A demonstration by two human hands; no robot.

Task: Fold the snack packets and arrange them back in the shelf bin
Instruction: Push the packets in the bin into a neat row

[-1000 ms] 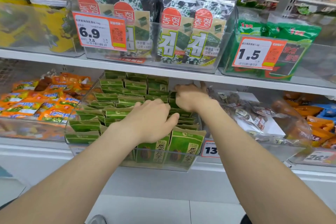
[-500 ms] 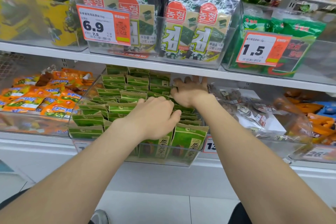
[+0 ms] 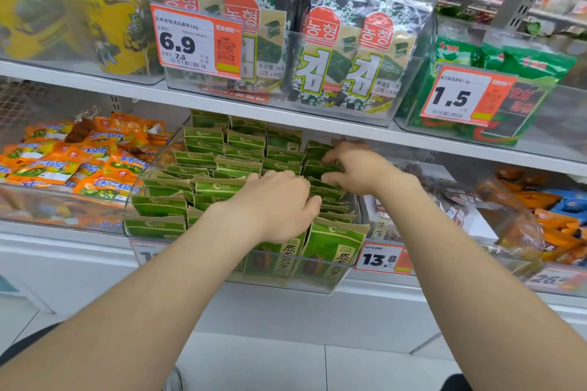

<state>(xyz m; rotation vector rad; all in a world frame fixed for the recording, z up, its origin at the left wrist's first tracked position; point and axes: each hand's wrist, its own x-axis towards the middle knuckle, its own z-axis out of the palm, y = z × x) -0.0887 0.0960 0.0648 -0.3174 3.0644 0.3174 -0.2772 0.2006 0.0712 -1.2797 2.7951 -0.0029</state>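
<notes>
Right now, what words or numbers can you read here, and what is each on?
"6.9", with "7.5" under it: left price tag.
"1.5": right price tag.
"13.8": lower price tag.
"농형", "김": seaweed packs.
Characters on green packets and the tags' small print: too blurred.

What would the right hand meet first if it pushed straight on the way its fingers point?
The green packets in the clear bin: the right hand points leftward into it, fingers apparently touching them; depth is unclear.
</notes>
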